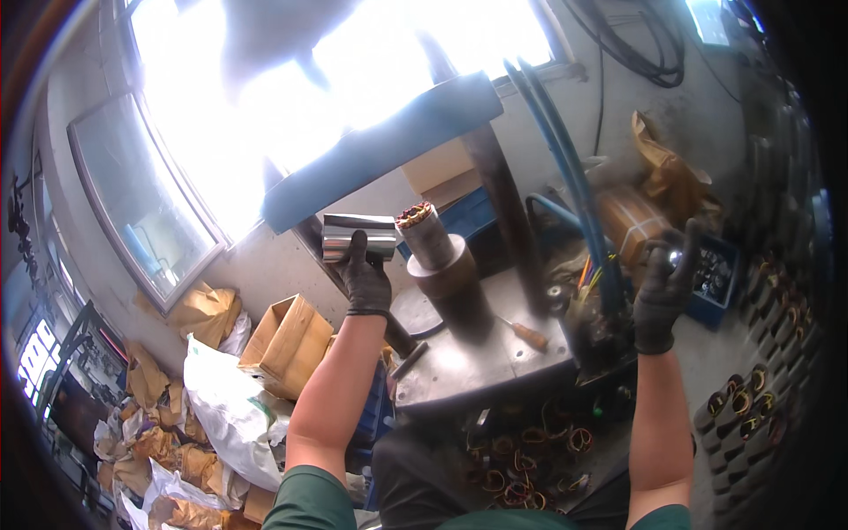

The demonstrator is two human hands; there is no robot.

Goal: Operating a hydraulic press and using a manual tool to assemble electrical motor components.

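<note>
My left hand, in a dark glove, grips a shiny metal sleeve, a short cylinder lying sideways with my thumb against it. Right beside the sleeve's end stands a grey cylindrical core with coloured windings on top, slightly tilted in view, on a round metal fixture. Off to the right, my gloved right hand is raised with one finger pointing up. A small shiny metal part shows between its thumb and fingers; its shape is mostly hidden.
The press has a blue crossbeam, dark posts and a metal table. A wooden-handled tool lies there. Blue hoses rise at right, near a blue bin. Left are a wooden box and white sacks.
</note>
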